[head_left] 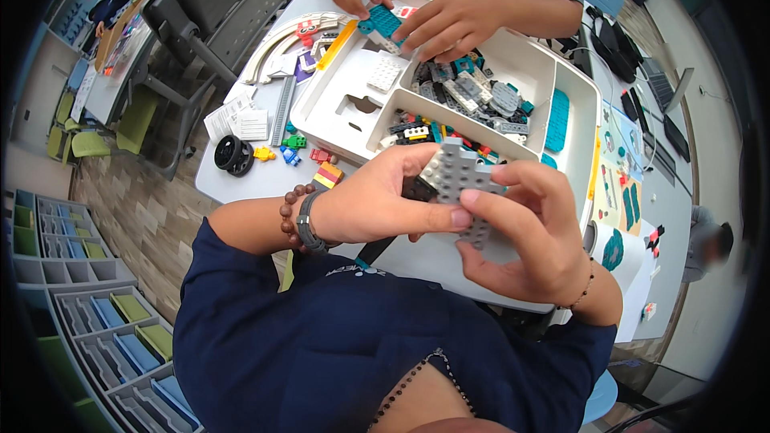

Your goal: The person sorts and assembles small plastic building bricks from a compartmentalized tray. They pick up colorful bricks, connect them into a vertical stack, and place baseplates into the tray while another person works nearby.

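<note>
Both my hands hold a grey studded building-brick plate [463,175] close above the near edge of a white sorting tray [321,104]. My left hand [373,204] grips it from the left, thumb on its face; white and dark pieces show behind its left side. My right hand [525,232] pinches its right side between thumb and fingers. Inside the tray, grey, white and black bricks [481,96] fill the middle compartment, and mixed coloured bricks lie in the nearer one. Across the table, another person's hands [449,24] hold a teal studded plate [381,22].
Left of the tray lie a black wheel [233,155], small coloured figures [290,155], paper sheets [241,119] and white curved tracks [281,40]. Teal plates [557,120] sit in the tray's right compartment. Laptops and cables [654,88] stand on the right-hand table. Drawer shelves [120,313] stand at lower left.
</note>
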The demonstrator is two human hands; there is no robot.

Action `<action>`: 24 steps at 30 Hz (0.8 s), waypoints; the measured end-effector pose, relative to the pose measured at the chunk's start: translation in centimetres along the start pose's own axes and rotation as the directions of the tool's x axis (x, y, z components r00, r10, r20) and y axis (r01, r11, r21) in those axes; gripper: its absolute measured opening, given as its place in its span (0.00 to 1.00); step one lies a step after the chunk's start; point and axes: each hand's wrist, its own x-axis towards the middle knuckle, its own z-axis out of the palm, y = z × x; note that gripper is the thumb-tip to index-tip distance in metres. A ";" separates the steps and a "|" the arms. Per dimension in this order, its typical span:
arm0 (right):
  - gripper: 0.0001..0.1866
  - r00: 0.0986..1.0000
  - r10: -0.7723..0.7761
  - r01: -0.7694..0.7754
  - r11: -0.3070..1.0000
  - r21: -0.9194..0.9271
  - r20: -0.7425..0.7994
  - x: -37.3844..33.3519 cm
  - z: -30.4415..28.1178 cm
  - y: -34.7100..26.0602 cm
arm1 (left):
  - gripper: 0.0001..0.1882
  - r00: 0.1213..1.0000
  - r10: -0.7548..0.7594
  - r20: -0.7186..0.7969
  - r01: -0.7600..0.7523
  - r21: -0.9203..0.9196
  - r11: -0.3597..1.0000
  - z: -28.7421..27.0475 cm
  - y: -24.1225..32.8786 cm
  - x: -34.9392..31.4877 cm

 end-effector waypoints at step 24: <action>0.16 0.964 0.265 -0.266 0.951 0.160 0.029 14.3 2.6 11.4 | 0.12 0.782 0.333 -0.527 -0.498 -0.208 0.842 -12.9 -3.0 -6.1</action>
